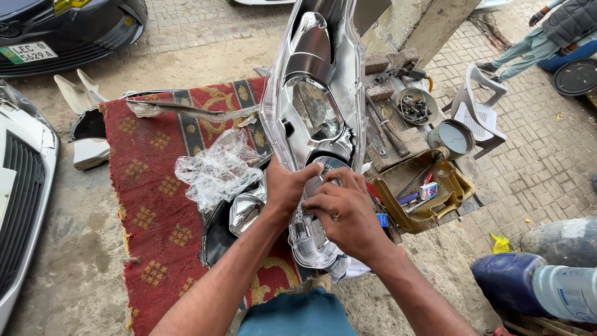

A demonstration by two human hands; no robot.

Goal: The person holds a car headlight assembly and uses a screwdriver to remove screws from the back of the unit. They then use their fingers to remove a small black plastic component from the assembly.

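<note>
A car headlight unit (317, 93) with a clear lens and chrome reflectors stands upright in front of me, over a red patterned rug (149, 205). My left hand (285, 186) grips its lower left edge. My right hand (342, 211) is closed on the lower right part near the round projector ring. A second dark headlight housing (230, 224) with a chrome piece lies on the rug just behind my left hand. Crumpled clear plastic (217, 171) rests on the rug to the left.
A yellow cut-open container (429, 193) with small tools sits right of the headlight, beside a metal tin (453, 137), a bowl of screws (415, 107) and a white plastic chair (479, 109). Cars stand at the left and top left. A person sits top right.
</note>
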